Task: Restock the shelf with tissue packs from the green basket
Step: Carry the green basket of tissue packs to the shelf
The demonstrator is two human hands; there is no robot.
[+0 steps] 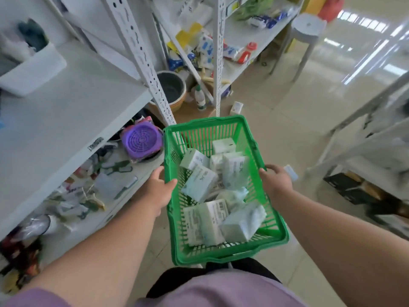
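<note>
— Nearest item?
— Lilac shirt (221,291), bottom edge, bare forearms reaching out from it.

— Hands?
— Left hand (158,191): grips the left rim of the green basket (174,247), thumb hooked over the edge. Right hand (275,179): grips the right rim, fingers curled over it. Hands set apart, one on each side, the basket carried between them above the tiled floor (287,103).

— Basket contents?
— Tissue packs (200,182), pale green and white, several, loose and tilted against one another; exact count cannot be told.

— Shelving?
— Shelf (66,111), white, on the left, its top board just beside the basket. On the lower board, a purple round strainer (140,140) in wrapping, along with small mixed goods, blurred. White tray (33,72) at the far left of the top board.

— Further back?
— Grey bucket (171,85) on the floor behind the upright; second rack with blue, white and red packets (230,50); white stool (307,25); small box (236,107) on the floor.
</note>
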